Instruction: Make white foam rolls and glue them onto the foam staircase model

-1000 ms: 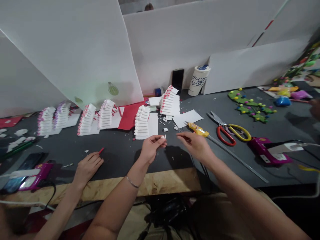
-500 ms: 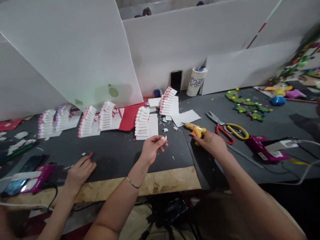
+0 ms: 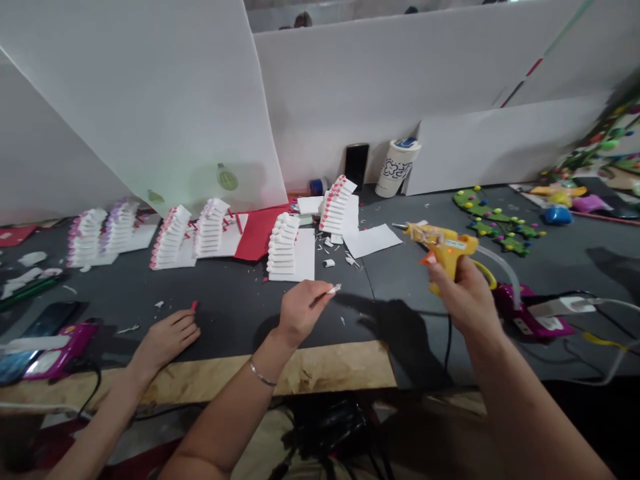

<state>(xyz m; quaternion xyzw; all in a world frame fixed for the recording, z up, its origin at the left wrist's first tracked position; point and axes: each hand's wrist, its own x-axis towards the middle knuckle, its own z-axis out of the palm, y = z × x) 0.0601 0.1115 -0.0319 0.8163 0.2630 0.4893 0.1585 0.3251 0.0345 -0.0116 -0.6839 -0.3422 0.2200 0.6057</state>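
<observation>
Grip on my left hand is pinched nearly closed, thumb and fingertips on a small white piece just above the desk. Right one's wrapped around the handle of a yellow glue gun, held up over the desk, nozzle pointing left, near a loose white sheet.

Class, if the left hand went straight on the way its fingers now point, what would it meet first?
Probably the yellow glue gun in the right hand, beyond some dark tabletop; heights are unclear, so it might pass below.
</observation>
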